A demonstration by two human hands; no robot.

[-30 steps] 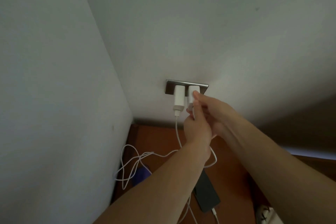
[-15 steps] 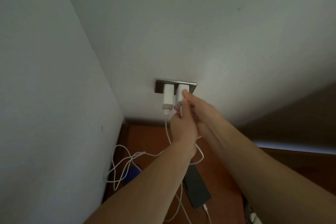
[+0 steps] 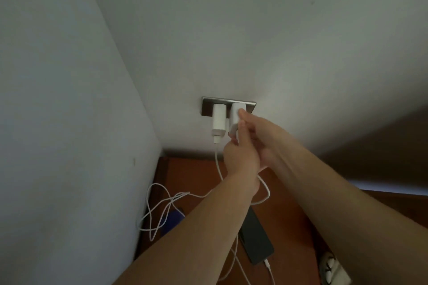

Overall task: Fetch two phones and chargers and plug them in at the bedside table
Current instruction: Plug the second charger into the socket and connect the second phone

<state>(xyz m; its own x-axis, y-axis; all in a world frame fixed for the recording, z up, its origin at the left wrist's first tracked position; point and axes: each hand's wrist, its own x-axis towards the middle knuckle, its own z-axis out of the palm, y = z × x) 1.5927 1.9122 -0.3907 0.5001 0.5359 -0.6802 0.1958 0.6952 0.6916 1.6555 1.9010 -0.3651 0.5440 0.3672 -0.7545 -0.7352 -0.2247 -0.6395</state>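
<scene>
Overhead, grey walls (image 3: 278,30); below, cluttered brown bedside table (image 3: 289,203).

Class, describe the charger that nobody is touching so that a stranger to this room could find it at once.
Start at the dark outlet plate on the wall above the wooden bedside table. Two white chargers sit in it side by side. Yours is the left charger: it stands free with a cable hanging from it, while the right charger is gripped by both hands.

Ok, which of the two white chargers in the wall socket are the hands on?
The right-hand charger: both the left hand and right hand are on it. The left-hand charger sits untouched, its cable hanging down.
</scene>
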